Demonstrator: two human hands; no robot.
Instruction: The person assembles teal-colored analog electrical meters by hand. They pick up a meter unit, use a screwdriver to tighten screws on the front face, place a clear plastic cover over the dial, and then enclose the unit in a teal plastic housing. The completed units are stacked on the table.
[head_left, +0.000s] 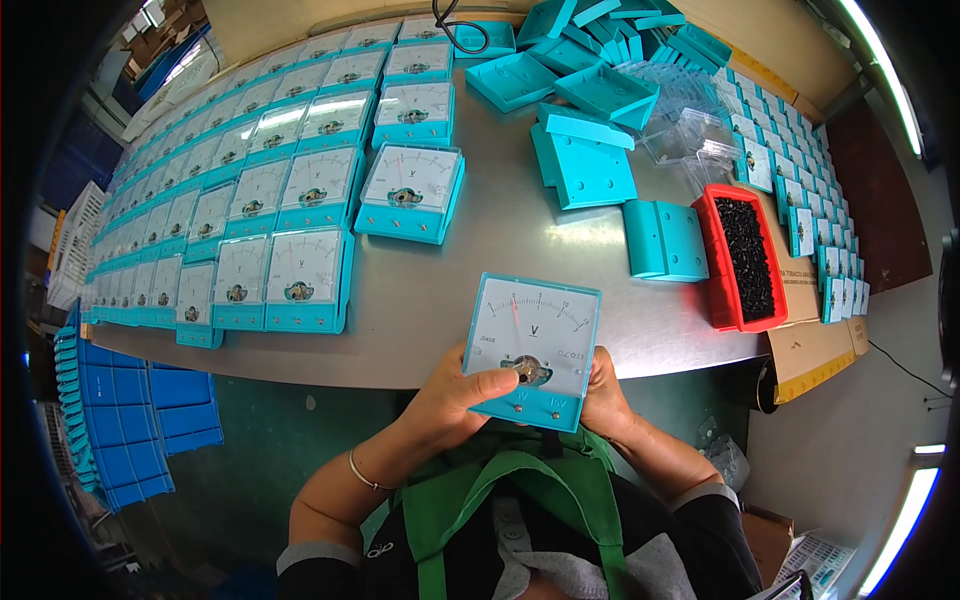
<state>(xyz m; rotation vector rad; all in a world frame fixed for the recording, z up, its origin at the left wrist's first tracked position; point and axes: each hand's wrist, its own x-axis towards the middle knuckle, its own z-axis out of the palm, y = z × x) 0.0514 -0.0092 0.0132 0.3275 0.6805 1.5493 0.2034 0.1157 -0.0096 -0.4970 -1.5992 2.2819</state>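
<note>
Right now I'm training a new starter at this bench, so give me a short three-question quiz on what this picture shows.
1. True or false: both hands hold one turquoise panel meter.
2. Multiple choice: the red tray holds A) clear covers, B) small black parts, C) nothing.
3. Fill in: the left hand's thumb rests by the round ____ low on the meter's face.

Key
1. True: the left hand and the right hand grip its lower corners, above the table edge.
2. B: small black parts fill it.
3. Knob.
</note>
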